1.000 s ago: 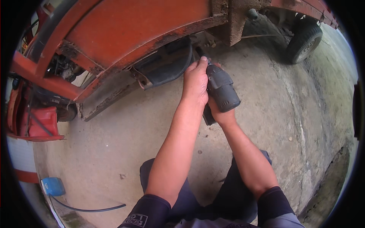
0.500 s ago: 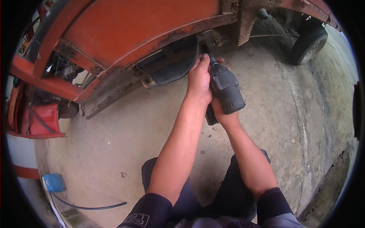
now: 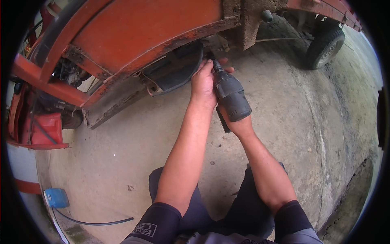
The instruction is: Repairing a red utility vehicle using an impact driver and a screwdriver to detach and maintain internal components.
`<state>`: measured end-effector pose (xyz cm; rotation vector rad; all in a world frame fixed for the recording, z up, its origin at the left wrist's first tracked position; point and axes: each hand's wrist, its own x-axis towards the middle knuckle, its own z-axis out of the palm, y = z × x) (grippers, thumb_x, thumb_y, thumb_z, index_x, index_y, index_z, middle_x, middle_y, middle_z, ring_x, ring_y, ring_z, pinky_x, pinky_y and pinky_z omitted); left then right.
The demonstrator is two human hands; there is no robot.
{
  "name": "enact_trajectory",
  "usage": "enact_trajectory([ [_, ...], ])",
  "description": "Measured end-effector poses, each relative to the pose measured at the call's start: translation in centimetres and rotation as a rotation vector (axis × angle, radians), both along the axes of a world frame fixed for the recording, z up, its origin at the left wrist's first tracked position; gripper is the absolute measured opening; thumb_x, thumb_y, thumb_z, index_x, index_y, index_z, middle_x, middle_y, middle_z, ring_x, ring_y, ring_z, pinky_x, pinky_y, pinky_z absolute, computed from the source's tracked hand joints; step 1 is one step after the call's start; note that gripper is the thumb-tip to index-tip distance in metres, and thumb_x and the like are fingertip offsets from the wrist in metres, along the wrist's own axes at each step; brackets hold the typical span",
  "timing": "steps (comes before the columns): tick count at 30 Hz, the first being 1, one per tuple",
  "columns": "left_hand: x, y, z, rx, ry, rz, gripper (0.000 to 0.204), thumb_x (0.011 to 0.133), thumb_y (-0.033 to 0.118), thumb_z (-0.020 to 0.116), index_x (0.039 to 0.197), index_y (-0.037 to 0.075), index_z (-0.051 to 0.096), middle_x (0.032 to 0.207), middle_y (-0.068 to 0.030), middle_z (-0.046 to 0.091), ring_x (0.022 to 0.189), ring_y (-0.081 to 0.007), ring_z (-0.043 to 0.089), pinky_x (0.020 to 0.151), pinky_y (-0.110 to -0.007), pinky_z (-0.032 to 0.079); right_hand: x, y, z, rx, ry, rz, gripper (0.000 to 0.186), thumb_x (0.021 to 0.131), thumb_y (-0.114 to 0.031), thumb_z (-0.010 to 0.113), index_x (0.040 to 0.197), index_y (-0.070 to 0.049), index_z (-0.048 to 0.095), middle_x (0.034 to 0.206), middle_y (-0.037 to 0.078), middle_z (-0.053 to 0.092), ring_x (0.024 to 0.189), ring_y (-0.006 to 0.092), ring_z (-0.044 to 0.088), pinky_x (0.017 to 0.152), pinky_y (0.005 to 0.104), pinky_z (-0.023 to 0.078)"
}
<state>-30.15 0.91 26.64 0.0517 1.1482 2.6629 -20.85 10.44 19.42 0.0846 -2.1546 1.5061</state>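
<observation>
Stained concrete floor [image 3: 122, 171] is spreading beneath an orange-red machine [image 3: 150, 28]. Above it, a dark power tool [image 3: 233, 99] is lying between both hands, its nose pointing up and away toward the machine's underside. The right hand [image 3: 242, 124] is gripping it from below, mostly hidden by the tool's body; the left hand [image 3: 202, 83] is holding the front part from the left, thumb resting near the nose. Shadow is covering the tip, so I cannot tell whether it is touching anything. Just left of the hands, a curved black guard [image 3: 174, 75] is hanging under the machine's edge, crowding that side. Farther right, a wheel [image 3: 327, 51] is standing. At lower left, a blue container [image 3: 57, 198] is sitting beside a dark hose [image 3: 97, 224], while cracks are running along the floor's right side.
</observation>
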Motion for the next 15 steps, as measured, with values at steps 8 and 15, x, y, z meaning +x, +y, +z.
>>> enact_trajectory([
  [8,-0.32,0.15,-0.39,0.068,-0.021,-0.027,0.021,0.105,0.019,0.047,0.119,0.004,0.05,0.106,-0.017,0.067,0.088,-0.03,0.069,0.072,-0.044,0.06,0.04,0.64,1.09,0.009,-0.045,-0.043,0.02,0.084,-0.005,0.073,0.104,-0.006,0.07,0.092,0.013,0.073,0.083,0.0298,0.072,0.075,0.038,0.056],
  [15,0.22,-0.03,0.0,0.023,0.013,-0.029,0.021,0.105,0.018,0.046,0.12,0.004,0.05,0.113,-0.0185,0.068,0.091,-0.0299,0.069,0.074,-0.043,0.06,0.15,0.3,0.31,0.003,-0.005,-0.027,0.022,0.083,-0.007,0.075,0.104,-0.005,0.07,0.09,0.014,0.074,0.082,0.0298,0.072,0.075,0.0382,0.056],
])
